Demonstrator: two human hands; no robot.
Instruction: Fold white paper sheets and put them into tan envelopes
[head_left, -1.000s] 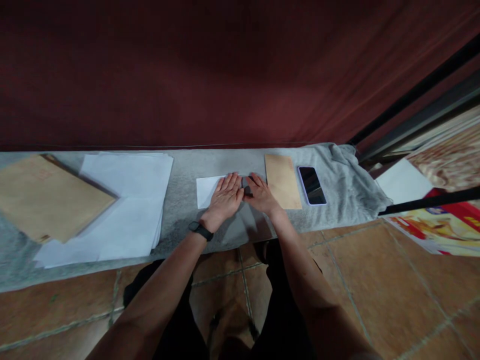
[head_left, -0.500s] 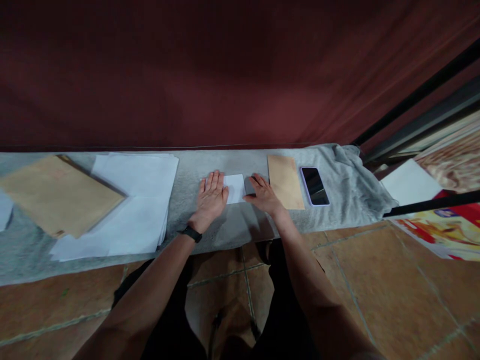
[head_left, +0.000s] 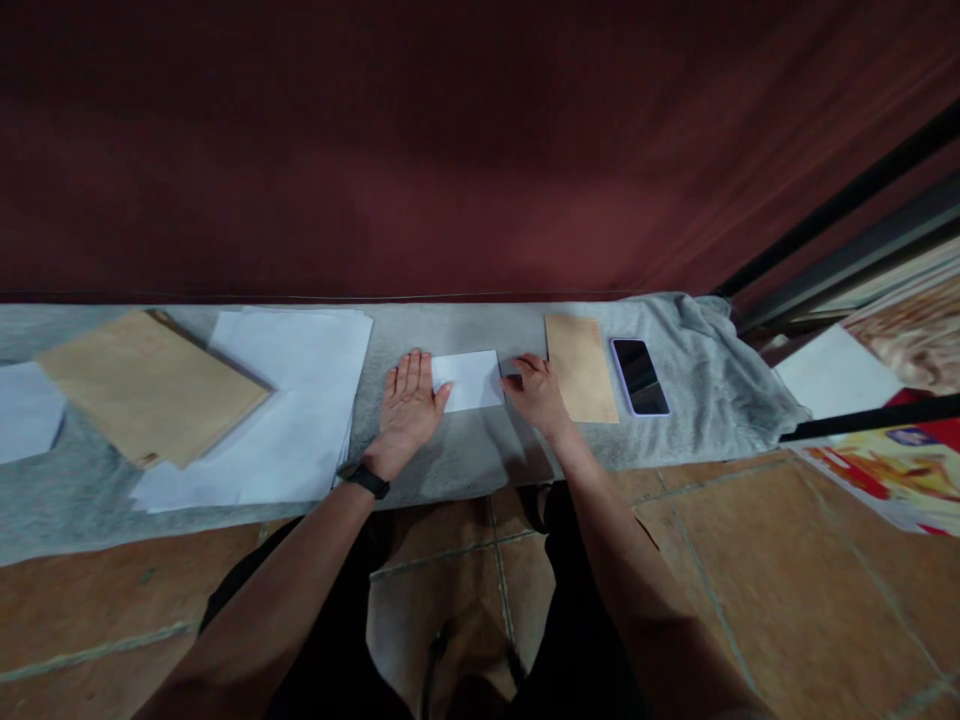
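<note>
A small folded white paper (head_left: 471, 381) lies flat on the grey cloth in front of me. My left hand (head_left: 411, 402), palm down with fingers stretched out, rests at the paper's left end, its thumb on the paper. At the right end is my right hand (head_left: 537, 395), fingers bent and thumb apart from the index finger, the tips by the paper's edge. Whether those tips touch the edge is hard to make out. Just right of that hand lies a brown envelope (head_left: 583, 370).
A phone (head_left: 640, 377) in a light purple case lies right of the envelope. Leftward are white sheets (head_left: 300, 440), large brown envelopes (head_left: 150, 385) on top of them, and another white paper (head_left: 28, 412). The grey cloth (head_left: 712, 400) covers a narrow bench before a dark red curtain (head_left: 450, 200).
My left hand has slid left, uncovering more of the folded paper. My right hand has shifted slightly right to the paper's edge, its fingers more bent. The view has shifted slightly.
</note>
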